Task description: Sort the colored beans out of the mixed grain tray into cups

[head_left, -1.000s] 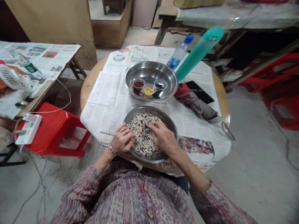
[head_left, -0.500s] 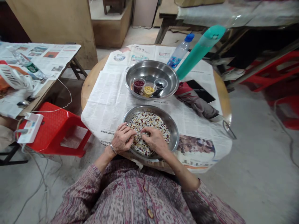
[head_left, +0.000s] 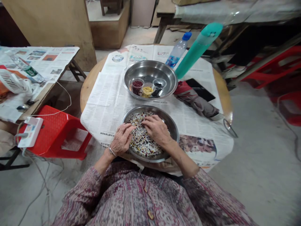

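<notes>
A steel basin (head_left: 174,131) at the table's near edge holds a loose mix of white grains with red, yellow and dark beans (head_left: 141,142). Over its left rim bends my left hand (head_left: 121,139), a metal bracelet at its wrist. Its fingers are curled together, tips above the mix; whatever they hold is hidden. My right hand (head_left: 156,130) reaches in from the right, fingers bent and drawn together at the grains, and any bean in them is too small to make out. Behind, a second steel basin (head_left: 150,66) contains cups of red beans (head_left: 137,86), yellow beans (head_left: 147,91) and black beans (head_left: 158,87).
Newspaper (head_left: 101,94) covers the round table. Behind the far basin stand a blue-capped bottle (head_left: 177,51) and a tall green cylinder (head_left: 198,51). A folded umbrella (head_left: 196,99) and a black tablet (head_left: 199,89) lie right. A red stool (head_left: 56,135) bears a power strip (head_left: 30,131).
My right hand has moved farther up into the basin, toward its far side. My left hand's fingers have curled in more at the left rim. The grains lie differently, with whiter patches nearer me.
</notes>
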A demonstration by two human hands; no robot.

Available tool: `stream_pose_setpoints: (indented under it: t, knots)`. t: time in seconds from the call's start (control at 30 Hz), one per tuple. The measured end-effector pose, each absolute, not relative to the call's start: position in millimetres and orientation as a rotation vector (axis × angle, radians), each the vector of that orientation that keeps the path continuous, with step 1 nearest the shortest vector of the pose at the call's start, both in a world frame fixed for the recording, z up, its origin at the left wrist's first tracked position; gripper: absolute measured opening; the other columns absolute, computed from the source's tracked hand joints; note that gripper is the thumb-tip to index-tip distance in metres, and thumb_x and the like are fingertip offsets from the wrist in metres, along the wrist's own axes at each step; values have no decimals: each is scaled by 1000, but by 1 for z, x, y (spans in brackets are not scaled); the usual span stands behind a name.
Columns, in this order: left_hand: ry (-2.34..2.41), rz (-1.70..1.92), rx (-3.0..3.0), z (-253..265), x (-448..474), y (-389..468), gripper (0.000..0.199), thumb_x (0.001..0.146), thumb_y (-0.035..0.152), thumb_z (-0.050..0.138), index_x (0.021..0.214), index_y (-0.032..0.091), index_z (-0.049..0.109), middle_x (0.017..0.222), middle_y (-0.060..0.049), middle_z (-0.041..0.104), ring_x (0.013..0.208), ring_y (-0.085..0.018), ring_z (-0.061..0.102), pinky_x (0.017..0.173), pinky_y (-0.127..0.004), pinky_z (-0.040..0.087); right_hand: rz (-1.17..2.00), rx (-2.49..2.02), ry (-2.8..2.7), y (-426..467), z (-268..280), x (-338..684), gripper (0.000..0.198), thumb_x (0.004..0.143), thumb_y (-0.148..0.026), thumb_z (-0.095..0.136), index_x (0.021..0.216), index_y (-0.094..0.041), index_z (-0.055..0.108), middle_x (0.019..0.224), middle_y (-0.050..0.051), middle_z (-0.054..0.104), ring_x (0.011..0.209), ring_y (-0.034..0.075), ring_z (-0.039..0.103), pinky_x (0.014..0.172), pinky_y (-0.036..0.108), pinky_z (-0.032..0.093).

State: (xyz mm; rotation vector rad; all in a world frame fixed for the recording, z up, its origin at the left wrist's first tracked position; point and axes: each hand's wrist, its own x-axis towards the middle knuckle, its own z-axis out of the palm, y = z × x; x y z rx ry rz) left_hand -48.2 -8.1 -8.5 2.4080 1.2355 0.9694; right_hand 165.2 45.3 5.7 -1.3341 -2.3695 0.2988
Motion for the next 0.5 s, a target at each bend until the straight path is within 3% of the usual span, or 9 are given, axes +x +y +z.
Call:
stream_pose_setpoints:
  t: [0.13,0.3,0.4,0.5]
  knots:
    - [1218,973,2436,-8,-48,-7,32,98,16,42,128,19,53,124,-11,61,122,-20,55,114,-46,38,317,-1504,-2296,36,4,189,25,86,-9,50,91,-20,71,101,9,70,96,23,57,90,38,48]
    - [1158,956,2494,-7,-48,-7,30,97,14,43,123,18,57,119,-8,66,115,-18,60,113,-44,39,519,-1137,-2449,-2,10,171,19,92,-21,54,105,-20,68,109,8,66,102,21,57,91,37,49]
    - [1137,932,2520,-5,-49,-7,29,96,14,42,120,17,58,116,-9,67,112,-18,61,111,-44,41,520,-951,-2617,-11,11,156,17,92,-25,56,101,-20,69,109,9,64,103,23,54,91,40,49]
    - [1103,926,2536,-6,-50,-6,29,96,14,41,117,17,60,109,-9,69,104,-18,63,109,-44,42,430,-1063,-2596,-1,6,163,19,92,-20,52,95,-20,70,103,10,65,99,23,54,89,41,50]
